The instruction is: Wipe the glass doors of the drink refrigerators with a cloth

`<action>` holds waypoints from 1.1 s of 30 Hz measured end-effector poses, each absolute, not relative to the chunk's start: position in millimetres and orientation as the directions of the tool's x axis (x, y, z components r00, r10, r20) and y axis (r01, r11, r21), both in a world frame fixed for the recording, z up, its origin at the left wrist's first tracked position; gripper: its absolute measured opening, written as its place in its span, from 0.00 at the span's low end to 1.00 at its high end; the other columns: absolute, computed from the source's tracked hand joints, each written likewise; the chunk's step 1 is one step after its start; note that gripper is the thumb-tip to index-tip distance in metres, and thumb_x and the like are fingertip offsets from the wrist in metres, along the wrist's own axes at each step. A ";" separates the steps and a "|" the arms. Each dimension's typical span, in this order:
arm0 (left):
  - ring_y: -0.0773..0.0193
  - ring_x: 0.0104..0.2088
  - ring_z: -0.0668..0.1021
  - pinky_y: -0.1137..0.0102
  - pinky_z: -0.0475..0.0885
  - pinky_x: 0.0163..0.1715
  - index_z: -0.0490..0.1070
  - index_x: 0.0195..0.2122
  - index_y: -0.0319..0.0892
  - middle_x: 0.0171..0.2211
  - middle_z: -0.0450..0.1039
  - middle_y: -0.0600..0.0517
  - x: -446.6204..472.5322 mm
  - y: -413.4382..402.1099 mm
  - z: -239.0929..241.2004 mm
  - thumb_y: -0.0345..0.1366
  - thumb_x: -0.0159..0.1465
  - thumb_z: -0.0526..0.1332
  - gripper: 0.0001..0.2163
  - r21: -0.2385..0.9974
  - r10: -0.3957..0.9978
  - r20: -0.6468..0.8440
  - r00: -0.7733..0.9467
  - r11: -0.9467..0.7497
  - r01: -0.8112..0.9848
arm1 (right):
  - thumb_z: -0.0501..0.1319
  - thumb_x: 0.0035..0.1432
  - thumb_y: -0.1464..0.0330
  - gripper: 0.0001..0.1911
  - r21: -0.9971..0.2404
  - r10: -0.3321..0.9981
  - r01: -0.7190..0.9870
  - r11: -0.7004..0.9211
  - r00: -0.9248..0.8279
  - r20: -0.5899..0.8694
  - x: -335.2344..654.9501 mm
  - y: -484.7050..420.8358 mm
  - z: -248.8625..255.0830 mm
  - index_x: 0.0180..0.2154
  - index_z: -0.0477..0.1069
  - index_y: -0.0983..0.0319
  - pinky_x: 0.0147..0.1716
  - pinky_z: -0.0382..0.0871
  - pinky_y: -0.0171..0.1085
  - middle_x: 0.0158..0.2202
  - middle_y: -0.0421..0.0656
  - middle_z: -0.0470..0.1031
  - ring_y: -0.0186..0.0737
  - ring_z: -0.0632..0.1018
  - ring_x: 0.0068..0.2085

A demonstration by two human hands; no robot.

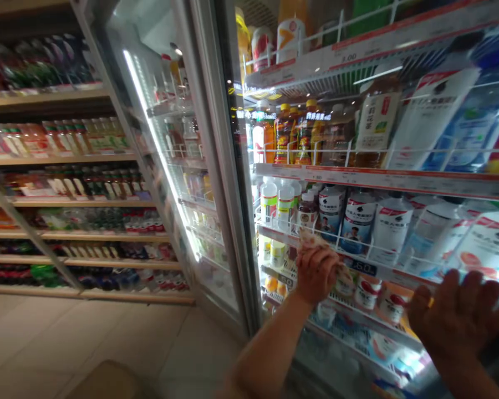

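Note:
My left hand (316,271) is closed around a pale, patterned cloth (310,238), in front of the cooler's middle shelf. Bits of the cloth stick out above the knuckles and to the right of the fingers. At the lower right, my right hand (457,313) is raised with its fingers spread and nothing in it; it is somewhat blurred. Faint reflections suggest a glass pane in front of the bottles, but whether either hand touches it I cannot tell. Behind my hands stand white-labelled bottles (393,221) and a shelf edge with price tags (363,267).
A metal door frame (220,166) runs down the middle, with a lit glass panel (166,138) to its left. Wooden shelves (79,158) of bottled drinks line the left side. Below is a tiled floor (33,327), with a brown object (108,382) at the bottom edge.

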State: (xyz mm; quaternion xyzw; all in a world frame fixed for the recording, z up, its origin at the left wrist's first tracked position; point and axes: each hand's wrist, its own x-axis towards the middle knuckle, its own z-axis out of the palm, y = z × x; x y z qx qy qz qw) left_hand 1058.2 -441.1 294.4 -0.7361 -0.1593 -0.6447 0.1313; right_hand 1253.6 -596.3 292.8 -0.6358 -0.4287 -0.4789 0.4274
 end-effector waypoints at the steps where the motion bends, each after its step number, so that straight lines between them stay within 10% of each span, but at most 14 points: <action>1: 0.58 0.57 0.71 0.60 0.60 0.60 0.70 0.51 0.46 0.47 0.76 0.50 1061.7 -435.8 303.4 0.34 0.67 0.59 0.11 0.019 0.064 0.993 0.095 -0.910 0.414 | 0.55 0.59 0.60 0.41 -0.148 0.133 0.957 -0.249 0.186 0.974 1254.0 -597.1 292.4 0.71 0.45 0.54 0.63 0.36 0.74 0.72 0.51 0.45 0.66 0.46 0.71; 7: 0.46 0.66 0.61 0.45 0.60 0.62 0.65 0.55 0.39 0.57 0.67 0.38 1066.1 -431.1 279.8 0.38 0.70 0.53 0.15 0.038 0.094 0.992 0.082 -0.856 0.516 | 0.56 0.58 0.58 0.42 -0.199 0.129 0.942 -0.269 0.240 0.962 1247.6 -601.0 294.4 0.71 0.46 0.52 0.64 0.38 0.72 0.71 0.50 0.49 0.67 0.49 0.70; 14: 0.50 0.71 0.52 0.51 0.64 0.63 0.58 0.65 0.36 0.65 0.60 0.38 1021.8 -440.4 195.5 0.36 0.73 0.48 0.22 -0.112 0.073 0.953 0.293 -0.815 0.568 | 0.62 0.56 0.62 0.43 -0.024 0.112 0.926 -0.376 0.071 0.991 1260.0 -597.5 290.2 0.70 0.50 0.58 0.58 0.52 0.76 0.67 0.58 0.57 0.75 0.60 0.65; 20: 0.42 0.71 0.45 0.40 0.56 0.65 0.41 0.72 0.33 0.72 0.39 0.34 1016.2 -409.0 254.0 0.39 0.73 0.46 0.29 -0.006 0.214 0.932 0.293 -0.799 0.601 | 0.61 0.57 0.63 0.41 0.033 0.080 0.934 -0.356 -0.005 0.997 1262.7 -596.9 290.4 0.70 0.52 0.62 0.57 0.52 0.77 0.67 0.60 0.58 0.76 0.59 0.65; 28: 0.48 0.72 0.44 0.45 0.61 0.65 0.41 0.72 0.38 0.71 0.45 0.38 1010.4 -426.1 241.8 0.37 0.72 0.48 0.29 -0.068 0.169 0.922 0.349 -0.816 0.574 | 0.61 0.61 0.68 0.39 -0.106 0.132 0.951 -0.291 0.150 0.980 1243.4 -602.6 297.3 0.70 0.49 0.58 0.58 0.48 0.79 0.68 0.57 0.55 0.75 0.57 0.67; 33: 0.44 0.72 0.42 0.40 0.51 0.67 0.37 0.73 0.40 0.73 0.37 0.39 1015.2 -408.4 304.4 0.39 0.73 0.46 0.29 -0.030 0.175 0.937 0.302 -0.822 0.569 | 0.61 0.58 0.64 0.39 0.065 0.066 0.947 -0.316 -0.046 0.997 1261.1 -595.2 290.2 0.69 0.53 0.62 0.54 0.54 0.80 0.66 0.60 0.60 0.77 0.61 0.64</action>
